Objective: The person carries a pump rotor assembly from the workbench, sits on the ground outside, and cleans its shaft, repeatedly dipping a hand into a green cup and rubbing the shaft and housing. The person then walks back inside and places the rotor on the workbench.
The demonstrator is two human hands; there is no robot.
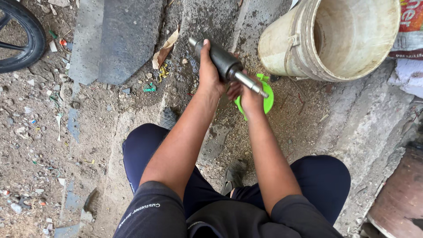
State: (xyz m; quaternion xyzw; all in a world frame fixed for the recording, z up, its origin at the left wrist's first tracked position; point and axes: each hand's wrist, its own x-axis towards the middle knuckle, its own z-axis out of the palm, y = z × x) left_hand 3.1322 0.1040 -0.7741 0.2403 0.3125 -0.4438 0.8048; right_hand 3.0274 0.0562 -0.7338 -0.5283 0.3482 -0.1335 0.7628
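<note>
Dark cylindrical rotor with steel shaft (pixel 225 65) held tilted above the dirt ground (pixel 88 145), shaft ends sticking out upper-left and lower-right. Left hand (pixel 208 72) clamped around the dark body. Right hand (pixel 246 94) under the lower shaft end; grip not clear. Green plastic dish (pixel 267 100) just below the right hand. Off-white bucket (pixel 308 48) near, to the right.
</note>
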